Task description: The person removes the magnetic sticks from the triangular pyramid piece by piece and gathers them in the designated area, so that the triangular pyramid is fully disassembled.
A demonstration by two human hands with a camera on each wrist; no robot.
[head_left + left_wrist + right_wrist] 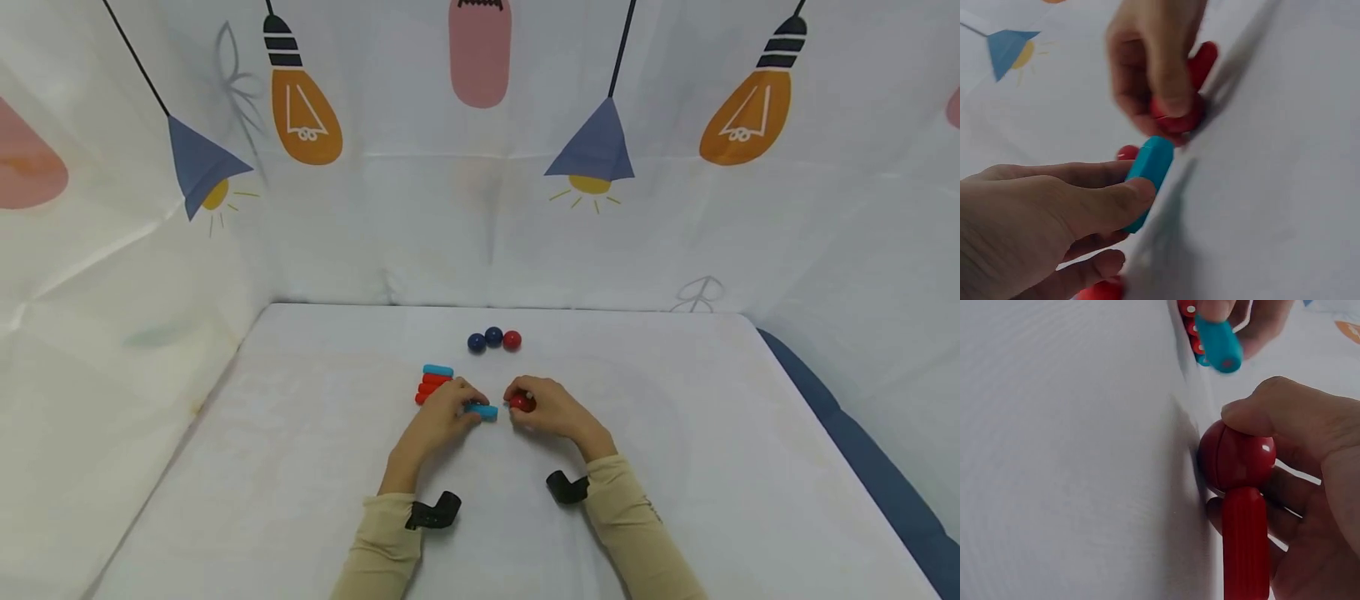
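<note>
My left hand (448,410) pinches a light-blue stick (1150,178) between thumb and fingers, just over the white table. Facing it, my right hand (553,408) holds a red ball (1238,456) with its thumb on top. A red ribbed stick (1245,544) touches that ball and runs back beneath the right palm; whether it is joined cannot be told. Between the blue stick's free end and the red ball there is a small gap. Beside the left fingers lie several sticks in a stack-like row, red sticks (429,388) and a blue stick (438,370), partly hidden by the hand.
Beyond the hands, two dark-blue balls (476,342) and another red ball (512,340) sit in a row on the white table (675,400). A white curtain (420,225) printed with lamps hangs behind the table's far edge. Dark-blue fabric (862,450) borders the right side.
</note>
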